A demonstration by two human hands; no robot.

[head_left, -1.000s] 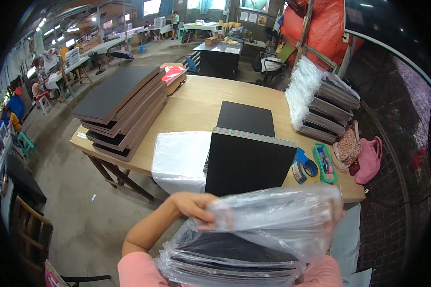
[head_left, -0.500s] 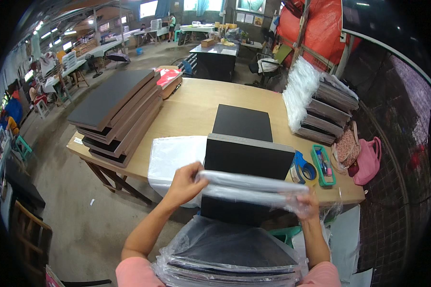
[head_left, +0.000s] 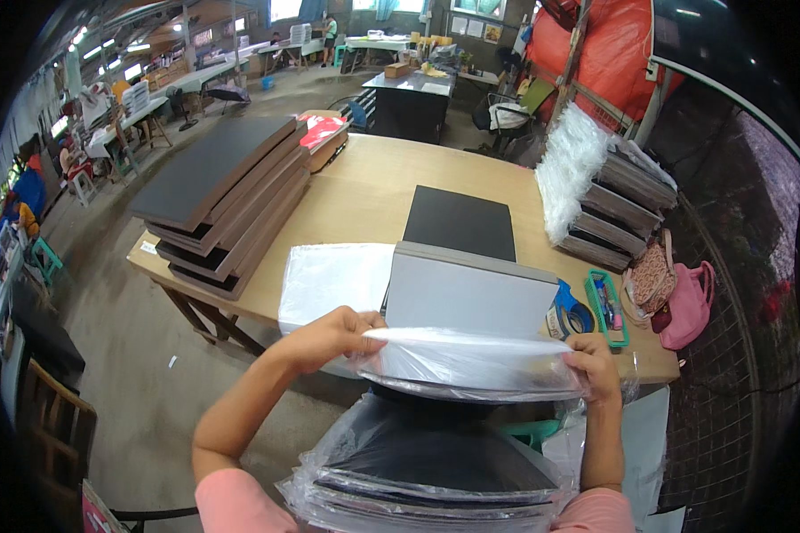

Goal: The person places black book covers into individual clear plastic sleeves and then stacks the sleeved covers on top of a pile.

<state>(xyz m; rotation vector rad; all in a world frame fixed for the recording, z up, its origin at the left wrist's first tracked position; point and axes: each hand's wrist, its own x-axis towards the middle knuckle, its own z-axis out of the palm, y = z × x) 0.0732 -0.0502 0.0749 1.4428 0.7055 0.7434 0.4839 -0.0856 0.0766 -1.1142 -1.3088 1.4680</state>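
A clear plastic sleeve [head_left: 471,360] stretches between my two hands at the near edge of the table. My left hand [head_left: 338,339] pinches its left end, and my right hand [head_left: 594,362] grips the right end. A dark edge shows under the plastic, but I cannot tell whether a board lies inside. Just beyond stands a row of thin boards [head_left: 480,256] on edge, its near face a light grey panel [head_left: 471,293]. Against my body rests a stack of black boards in clear plastic [head_left: 444,453].
A tall stack of dark boards [head_left: 213,178] stands on the table's left. A black board [head_left: 460,222] lies mid-table beside white sheets [head_left: 333,284]. To the right are tape rolls [head_left: 571,315], a green basket [head_left: 606,306] of pens, bags [head_left: 687,306] and plastic-wrapped boards [head_left: 618,200].
The plastic has gone from a narrow folded strip to a wider spread between my hands. A light grey face now shows on the standing boards where a black one was. The view has shifted slightly.
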